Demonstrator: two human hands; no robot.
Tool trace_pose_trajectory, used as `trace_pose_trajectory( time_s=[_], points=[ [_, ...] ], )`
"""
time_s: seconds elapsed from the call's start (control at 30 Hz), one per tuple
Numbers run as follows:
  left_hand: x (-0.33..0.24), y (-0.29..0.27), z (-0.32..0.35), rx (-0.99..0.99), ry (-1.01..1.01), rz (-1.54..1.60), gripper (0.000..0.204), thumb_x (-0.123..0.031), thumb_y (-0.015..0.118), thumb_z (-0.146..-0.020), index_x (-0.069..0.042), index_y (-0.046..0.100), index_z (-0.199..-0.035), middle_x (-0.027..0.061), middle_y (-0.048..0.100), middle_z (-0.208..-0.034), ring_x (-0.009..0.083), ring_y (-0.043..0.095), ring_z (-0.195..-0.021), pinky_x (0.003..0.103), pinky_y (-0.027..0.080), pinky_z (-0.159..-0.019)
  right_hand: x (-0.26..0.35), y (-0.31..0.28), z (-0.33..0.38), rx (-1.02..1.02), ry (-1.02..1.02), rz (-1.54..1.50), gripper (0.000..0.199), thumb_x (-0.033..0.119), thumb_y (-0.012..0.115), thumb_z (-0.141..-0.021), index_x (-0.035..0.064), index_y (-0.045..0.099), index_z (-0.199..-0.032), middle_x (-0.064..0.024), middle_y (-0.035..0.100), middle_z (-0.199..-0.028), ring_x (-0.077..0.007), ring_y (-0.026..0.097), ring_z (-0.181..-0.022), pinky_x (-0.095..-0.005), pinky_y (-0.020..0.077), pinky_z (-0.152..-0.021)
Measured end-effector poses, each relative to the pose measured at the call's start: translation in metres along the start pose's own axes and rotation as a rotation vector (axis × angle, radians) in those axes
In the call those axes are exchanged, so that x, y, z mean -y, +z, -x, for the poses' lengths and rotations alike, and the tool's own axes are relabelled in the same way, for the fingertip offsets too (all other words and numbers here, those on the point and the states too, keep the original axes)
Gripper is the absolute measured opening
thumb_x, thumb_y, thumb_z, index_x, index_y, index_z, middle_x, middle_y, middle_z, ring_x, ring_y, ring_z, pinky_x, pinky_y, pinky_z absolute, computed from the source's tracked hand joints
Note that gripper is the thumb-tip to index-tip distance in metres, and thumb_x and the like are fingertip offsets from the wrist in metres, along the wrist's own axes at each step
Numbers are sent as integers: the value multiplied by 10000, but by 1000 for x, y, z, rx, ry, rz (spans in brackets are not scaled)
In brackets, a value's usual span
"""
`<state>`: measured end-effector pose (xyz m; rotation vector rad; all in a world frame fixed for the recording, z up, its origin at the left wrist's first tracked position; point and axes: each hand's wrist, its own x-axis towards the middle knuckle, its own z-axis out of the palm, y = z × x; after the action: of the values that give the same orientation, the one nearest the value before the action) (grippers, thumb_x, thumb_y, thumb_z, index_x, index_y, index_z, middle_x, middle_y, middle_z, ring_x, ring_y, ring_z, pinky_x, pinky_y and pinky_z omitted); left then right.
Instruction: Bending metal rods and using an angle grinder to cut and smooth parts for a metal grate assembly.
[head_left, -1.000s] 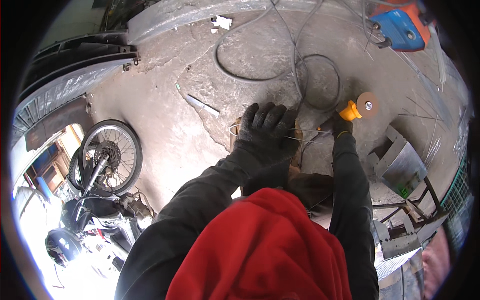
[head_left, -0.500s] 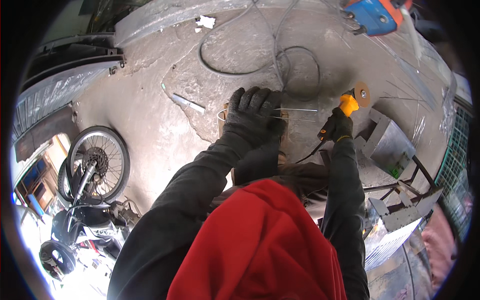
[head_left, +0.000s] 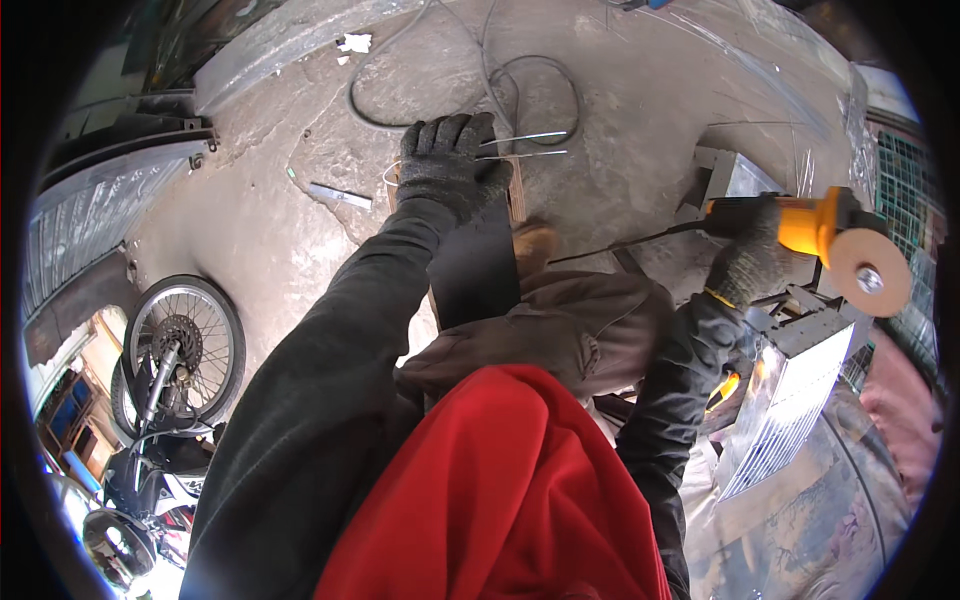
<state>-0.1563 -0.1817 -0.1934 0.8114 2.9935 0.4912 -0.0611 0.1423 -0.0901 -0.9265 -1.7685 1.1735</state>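
My left hand (head_left: 450,165), in a dark glove, presses palm down with its fingers curled over a bent thin metal rod (head_left: 530,155). Two straight ends of the rod stick out to the right, and a loop shows on the left. Under the hand is a wooden piece (head_left: 517,190), with a black flat panel (head_left: 472,270) on the near side. Off to the right, my gloved right hand (head_left: 748,250) grips a yellow and black angle grinder (head_left: 800,225). Its tan disc (head_left: 868,272) points away from the rod; whether it spins, I cannot tell.
A grey cable (head_left: 580,100) loops across the far floor. Left of my left hand lies a small metal strip (head_left: 340,195). A motorcycle wheel (head_left: 185,340) stands at the left. Metal boxes (head_left: 740,178) and a slatted metal piece (head_left: 785,410) are at the right, near the grinder.
My right hand has swung the grinder right and nearer to me, turning its disc outward. My left hand stays on the rod. The whole view has shifted, so the floor things appear farther left and up.
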Motion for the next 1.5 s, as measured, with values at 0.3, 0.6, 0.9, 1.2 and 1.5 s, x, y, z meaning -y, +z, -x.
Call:
trace_pose_trajectory(
  time_s=[0.3,0.6,0.9,1.2,1.5],
  points=[
    [-7,-8,2,26,-56,-8,718,-501,667,-762,-171,486,-1373,98,528,-1329,317,489,-1236,555,295,-1092,94,-64,-49,-44,-359,-220,264,64,747,-828,-77,629,-1017,-180,697,-979,-252,700,-850,-373,591,-843],
    [-5,-1,5,30,-27,8,726,-532,642,-795,-159,472,-1395,115,524,-1347,328,474,-1246,532,283,-1104,87,-43,70,35,95,-359,639,120,738,-789,-11,432,-1335,-143,595,-1110,-242,610,-996,-390,522,-929],
    [-9,-3,0,3,-36,-14,711,-529,656,-773,-168,502,-1366,104,544,-1302,325,498,-1213,545,287,-1095,129,-135,-17,-141,-167,-418,544,217,701,-851,-84,495,-1255,-232,599,-1228,-300,627,-1102,-425,494,-999],
    [-16,1,1,18,-26,10,752,-611,613,-823,-179,443,-1414,108,504,-1360,319,441,-1294,546,229,-1131,130,-155,118,75,228,-442,604,387,639,-937,-29,441,-1328,-169,554,-1179,-226,588,-980,-345,505,-846],
    [-7,-19,47,-225,20,5,731,-523,670,-837,-125,449,-1409,133,448,-1437,329,387,-1375,565,201,-1165,80,-164,237,202,473,-225,590,190,763,-845,-35,461,-1299,-89,584,-1145,-213,579,-980,-366,466,-920]
  ],
)
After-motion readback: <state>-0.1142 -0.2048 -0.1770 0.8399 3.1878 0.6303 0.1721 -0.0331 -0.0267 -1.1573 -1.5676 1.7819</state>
